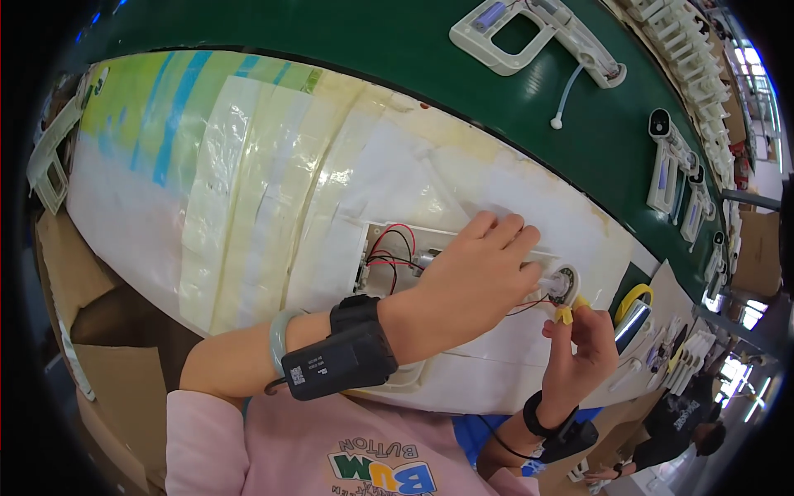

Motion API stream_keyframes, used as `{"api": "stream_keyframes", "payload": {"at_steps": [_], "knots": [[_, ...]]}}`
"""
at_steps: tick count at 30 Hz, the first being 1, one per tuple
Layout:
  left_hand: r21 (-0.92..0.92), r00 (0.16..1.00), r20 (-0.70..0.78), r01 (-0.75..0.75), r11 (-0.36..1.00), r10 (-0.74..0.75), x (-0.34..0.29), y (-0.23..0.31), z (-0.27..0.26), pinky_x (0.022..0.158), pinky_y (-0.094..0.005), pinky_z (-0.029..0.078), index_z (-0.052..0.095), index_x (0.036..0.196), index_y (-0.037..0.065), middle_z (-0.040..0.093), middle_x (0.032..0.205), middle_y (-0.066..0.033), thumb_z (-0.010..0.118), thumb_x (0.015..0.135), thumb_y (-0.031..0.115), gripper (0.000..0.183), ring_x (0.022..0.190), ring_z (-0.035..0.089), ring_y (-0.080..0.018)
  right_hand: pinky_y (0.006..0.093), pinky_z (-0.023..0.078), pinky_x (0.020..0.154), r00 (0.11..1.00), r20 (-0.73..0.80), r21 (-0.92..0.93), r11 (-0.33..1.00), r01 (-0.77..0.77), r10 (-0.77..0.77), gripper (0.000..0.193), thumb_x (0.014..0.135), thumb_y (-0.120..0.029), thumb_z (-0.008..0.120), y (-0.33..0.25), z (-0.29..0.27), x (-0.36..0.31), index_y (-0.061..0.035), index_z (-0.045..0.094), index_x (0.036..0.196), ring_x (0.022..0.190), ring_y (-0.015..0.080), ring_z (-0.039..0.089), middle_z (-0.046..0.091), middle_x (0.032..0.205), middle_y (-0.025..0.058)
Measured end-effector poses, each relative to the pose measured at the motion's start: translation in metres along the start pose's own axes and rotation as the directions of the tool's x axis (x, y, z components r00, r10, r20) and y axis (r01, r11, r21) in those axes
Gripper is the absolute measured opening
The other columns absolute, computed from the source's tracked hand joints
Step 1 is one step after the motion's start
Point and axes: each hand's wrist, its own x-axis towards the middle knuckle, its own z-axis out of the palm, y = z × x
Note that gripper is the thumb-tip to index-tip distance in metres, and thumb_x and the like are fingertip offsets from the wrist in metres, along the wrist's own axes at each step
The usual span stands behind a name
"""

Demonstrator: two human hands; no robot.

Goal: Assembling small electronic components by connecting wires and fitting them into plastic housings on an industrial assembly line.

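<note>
A white plastic housing half (378, 234) lies on the covered worktop, with red and black wires (395, 258) and a small metal motor (428, 258) inside it. My left hand (475, 285) rests across the housing, its fingers curled over the far edge and hiding the middle. At the right end is a round part (563, 283) with a ring of small components. My right hand (581, 347) is closed in a pinch beside that round end, with yellow coverings on the thumb and index fingertips. Thin wires run up to the pinch; what is between the fingertips is too small to make out.
Film and tape cover the white worktop (496, 376). On the green table (372, 33) beyond lie an opened white handheld housing (504, 62) and several similar devices (674, 178). Yellow-handled scissors (633, 299) lie to the right, an open cardboard box (124, 388) at left. Another person (674, 430) works at lower right.
</note>
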Motion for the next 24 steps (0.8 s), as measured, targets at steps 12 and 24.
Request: {"api": "stream_keyframes", "payload": {"at_steps": [12, 24], "knots": [[0.021, 0.999, 0.033, 0.014, 1.0, -0.014, 0.0, 0.0, -0.002, 0.095, -0.0388, 0.04, 0.062, 0.086, 0.007, 0.058, 0.107, -0.0119, 0.063, 0.082, 0.019, 0.012, 0.112, 0.053, -0.0291, 0.024, 0.055, 0.059, 0.993, 0.114, 0.091, 0.995, -0.047, 0.036, 0.011, 0.087, 0.01, 0.063, 0.009, -0.009, 0.005, 0.0061, 0.058, 0.095, 0.065, 0.0139, 0.066, 0.058, 0.087, 0.0073], [0.048, 0.999, 0.043, 0.03, 0.998, -0.033, 0.008, 0.002, -0.001, 0.095, -0.041, 0.04, 0.061, 0.106, 0.01, 0.056, 0.118, -0.0154, 0.067, 0.08, 0.019, 0.028, 0.114, 0.052, -0.0302, 0.0243, 0.056, 0.059, 0.95, 0.22, 0.077, 0.967, -0.242, 0.221, 0.006, 0.09, 0.007, 0.062, 0.001, -0.004, 0.015, 0.0075, 0.059, 0.095, 0.066, 0.0124, 0.067, 0.059, 0.082, 0.0048]]}}
